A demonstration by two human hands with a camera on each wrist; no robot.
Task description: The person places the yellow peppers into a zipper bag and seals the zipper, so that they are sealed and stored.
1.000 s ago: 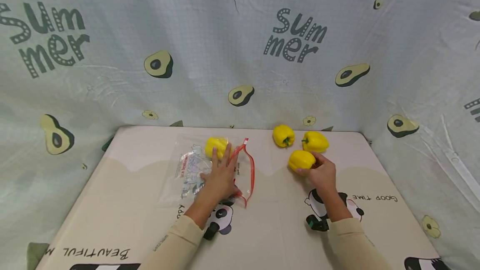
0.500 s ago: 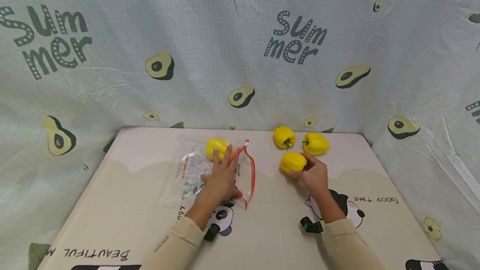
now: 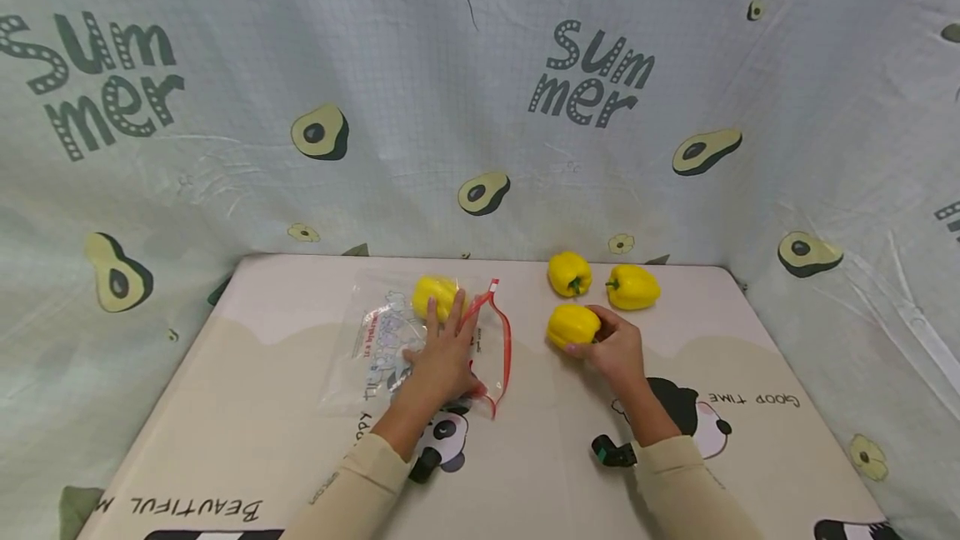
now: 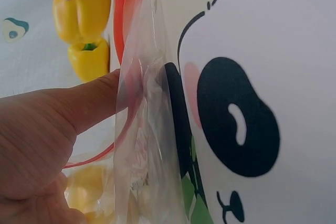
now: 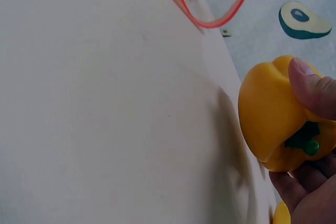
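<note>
- The right hand (image 3: 618,350) is pinching a yellow pepper (image 3: 572,326) between thumb and fingers, seemingly just above the worktop (image 3: 247,407), right of the clear bag (image 3: 378,348) and well short of the worktop's right edge.
- The bag's red rim (image 3: 507,348) is facing the worktop's right edge, so the held pepper is sitting straight out from it, near but apart.
- The pepper's long axis is running roughly parallel to the far edge, its blunt end pointing at the bag and its green stem (image 5: 311,142) turned toward the right palm.
- The left hand (image 3: 442,357) is the nearer one to the bag: it is resting on it palm down, fingers spread, thumb by the red rim.
- A bagged pepper (image 3: 433,297) is lying beyond those fingertips, toward the far edge.
- Both forearms are reaching in from the near edge, the right one slanting leftward, the left one rightward.
- Two loose peppers (image 3: 569,274) (image 3: 633,287) are lying by the far edge, beyond the right hand.
</note>
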